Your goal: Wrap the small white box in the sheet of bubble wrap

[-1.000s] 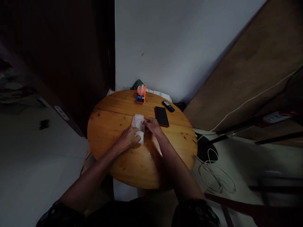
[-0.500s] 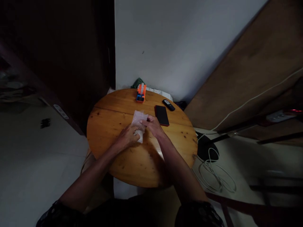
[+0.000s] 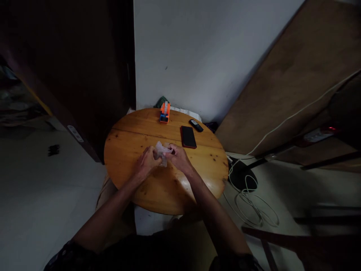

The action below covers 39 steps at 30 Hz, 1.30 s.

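Note:
A whitish, translucent piece of bubble wrap (image 3: 161, 148) is held between my two hands over the middle of the round wooden table (image 3: 126, 146). My left hand (image 3: 149, 160) grips its left side with curled fingers. On the other side, my right hand (image 3: 178, 156) pinches the right edge between thumb and fingers. The wrap is bunched and folded; whether anything lies inside it I cannot tell. Just beyond my right hand lies a flat black rectangular thing with red edges (image 3: 188, 137).
An orange and blue tape dispenser (image 3: 164, 113) stands near the table's far edge. A small black keypad phone (image 3: 196, 125) lies at the far right. White wall and dark door border the table. A pale cable (image 3: 249, 199) is coiled on the floor to the right.
The wrap was spread flatter and is now bunched up between my hands. My left hand has shifted up and left along it. The view has turned slightly.

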{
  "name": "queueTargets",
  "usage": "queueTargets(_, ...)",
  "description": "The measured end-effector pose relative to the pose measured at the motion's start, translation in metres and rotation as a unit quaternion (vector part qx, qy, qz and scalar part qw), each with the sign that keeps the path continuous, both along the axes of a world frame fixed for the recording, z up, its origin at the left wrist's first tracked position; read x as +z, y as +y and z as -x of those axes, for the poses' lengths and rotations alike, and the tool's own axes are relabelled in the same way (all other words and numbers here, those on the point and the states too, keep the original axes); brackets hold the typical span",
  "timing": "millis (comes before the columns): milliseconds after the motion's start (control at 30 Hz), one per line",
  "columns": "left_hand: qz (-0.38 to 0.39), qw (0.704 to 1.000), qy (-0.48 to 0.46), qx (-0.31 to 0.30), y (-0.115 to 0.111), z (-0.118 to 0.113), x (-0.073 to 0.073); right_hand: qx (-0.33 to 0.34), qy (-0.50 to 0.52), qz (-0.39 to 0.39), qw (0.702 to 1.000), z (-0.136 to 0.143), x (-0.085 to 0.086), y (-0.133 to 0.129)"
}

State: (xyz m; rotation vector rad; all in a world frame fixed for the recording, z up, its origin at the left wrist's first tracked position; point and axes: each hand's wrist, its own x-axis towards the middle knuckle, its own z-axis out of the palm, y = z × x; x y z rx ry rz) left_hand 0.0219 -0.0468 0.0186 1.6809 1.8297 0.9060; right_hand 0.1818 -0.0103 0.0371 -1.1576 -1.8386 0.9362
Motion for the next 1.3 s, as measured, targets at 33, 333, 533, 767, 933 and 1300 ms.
queueTargets(33, 0.000, 1.000, -0.008, 0.009, 0.000, 0.000, -0.002, -0.003, -0.014, -0.014, 1.000, -0.001, -0.001, -0.003)
queueTargets(333, -0.116, 0.989, -0.031, -0.089, 0.008, 0.011, -0.021, 0.016, -0.111, -0.128, 0.986, -0.008, -0.016, -0.031)
queueTargets(533, -0.093, 0.957, -0.047, -0.271, 0.001, 0.039, -0.017, 0.085, -0.093, -0.182, 0.975, -0.015, -0.029, -0.038)
queueTargets(767, -0.120, 0.959, -0.041, -0.253, 0.005, 0.033, -0.031, 0.071, -0.122, -0.219, 0.965, -0.011, -0.040, -0.033)
queueTargets(933, -0.085, 0.968, -0.080, -0.221, 0.007, 0.028, -0.018, 0.064, -0.075, -0.141, 0.985, -0.014, -0.029, -0.023)
queueTargets(1300, 0.032, 0.948, -0.226, -0.223, 0.025, 0.015, -0.003, 0.029, 0.157, 0.174, 0.972, -0.006, -0.026, 0.015)
